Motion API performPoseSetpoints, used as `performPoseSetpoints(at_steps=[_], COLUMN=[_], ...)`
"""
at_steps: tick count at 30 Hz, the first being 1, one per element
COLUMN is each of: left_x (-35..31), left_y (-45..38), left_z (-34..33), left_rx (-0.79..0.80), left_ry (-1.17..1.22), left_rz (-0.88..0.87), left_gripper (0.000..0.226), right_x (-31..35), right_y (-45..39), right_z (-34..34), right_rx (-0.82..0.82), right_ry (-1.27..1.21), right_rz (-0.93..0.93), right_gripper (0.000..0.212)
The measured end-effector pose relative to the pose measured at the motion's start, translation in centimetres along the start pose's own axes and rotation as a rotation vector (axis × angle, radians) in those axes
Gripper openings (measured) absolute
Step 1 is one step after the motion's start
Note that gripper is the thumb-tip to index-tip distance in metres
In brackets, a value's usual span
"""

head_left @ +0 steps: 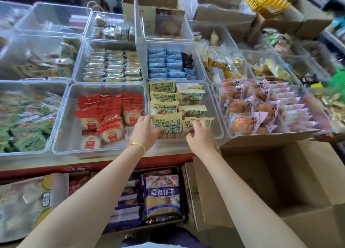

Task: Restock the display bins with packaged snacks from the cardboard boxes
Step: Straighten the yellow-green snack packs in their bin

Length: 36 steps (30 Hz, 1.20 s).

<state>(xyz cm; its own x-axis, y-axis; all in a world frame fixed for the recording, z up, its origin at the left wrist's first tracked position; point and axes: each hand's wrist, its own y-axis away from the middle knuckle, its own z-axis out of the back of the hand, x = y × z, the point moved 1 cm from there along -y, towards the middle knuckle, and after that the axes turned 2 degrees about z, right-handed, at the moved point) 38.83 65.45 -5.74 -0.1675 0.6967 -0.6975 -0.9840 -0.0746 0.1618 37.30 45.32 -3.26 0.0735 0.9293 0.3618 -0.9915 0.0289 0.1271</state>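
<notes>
L hand point(144, 131) grips yellow 芝士味椰蓉 pack point(167, 125) in clear bin point(217, 117); R hand point(200, 135) fingers curled on neighbouring pack point(198, 121).

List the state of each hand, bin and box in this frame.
Left hand: gripping front-left yellow snack packet.
Right hand: fingers curled on front-right yellow packet.
Yellow-packet bin: nearly full.
Red-packet bin: partly filled.
Cardboard box: open.

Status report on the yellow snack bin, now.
Left hand grips front-left yellow packet. Right hand fingers curled on front-right packet. Yellow snack bin nearly full, two rows. Nothing blocking; cardboard box open at right.
</notes>
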Motion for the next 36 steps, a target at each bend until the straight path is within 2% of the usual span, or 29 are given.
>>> performPoseSetpoints(at_steps=[4,7,14,18,21,24,26,29,30,33,36], left_x=[-0.1,-0.1,-0.3,-0.8,-0.9,-0.4,-0.5,-1.3,-1.4,-1.6,-1.4], left_y=[-0.8,-1.4,-2.1,-2.2,-1.8,-1.7,-1.6,-1.5,-1.5,-1.3,-1.2], left_z=[-0.9,-1.3,-2.3,-1.7,-1.1,-0.9,-0.7,-0.3,-0.2,0.0,-0.2], left_rx=[0.013,0.016,-0.043,-0.104,-0.095,-0.071,-0.073,-0.084,-0.088,-0.088,-0.033], left_ry=[-0.066,-0.114,-0.024,0.047,0.109,0.147,0.162,0.190,0.223,0.288,0.301], left_rz=[0.039,0.069,0.183,0.215,0.220,0.237,0.244,0.264,0.278,0.339,0.371], left_gripper=[0.046,0.052,0.047,0.028,0.026,0.024,0.023,0.018,0.015,0.009,0.016], right_x=[-1.5,-2.7,-6.5,-6.9,-7.0,-6.5,-5.4,-3.4,-2.7,-1.1,-0.5], right_y=[-1.7,-3.2,-4.5,-3.9,-3.3,-3.0,-2.8,-2.3,-2.1,-2.2,-2.5], right_z=[-0.8,-1.9,-4.2,-4.4,-4.1,-3.0,-1.8,-0.1,0.1,0.4,0.2], right_rx=[0.074,0.039,-0.049,-0.086,-0.108,-0.028,-0.051,-0.205,-0.212,-0.067,0.027], right_ry=[0.118,0.188,0.081,0.016,0.010,0.047,0.044,-0.051,-0.113,-0.275,-0.325], right_rz=[0.088,0.146,0.277,0.268,0.247,0.183,0.145,0.146,0.148,0.095,0.041], right_gripper=[0.052,0.052,0.053,0.054,0.054,0.055,0.050,0.031,0.026,0.028,0.033])
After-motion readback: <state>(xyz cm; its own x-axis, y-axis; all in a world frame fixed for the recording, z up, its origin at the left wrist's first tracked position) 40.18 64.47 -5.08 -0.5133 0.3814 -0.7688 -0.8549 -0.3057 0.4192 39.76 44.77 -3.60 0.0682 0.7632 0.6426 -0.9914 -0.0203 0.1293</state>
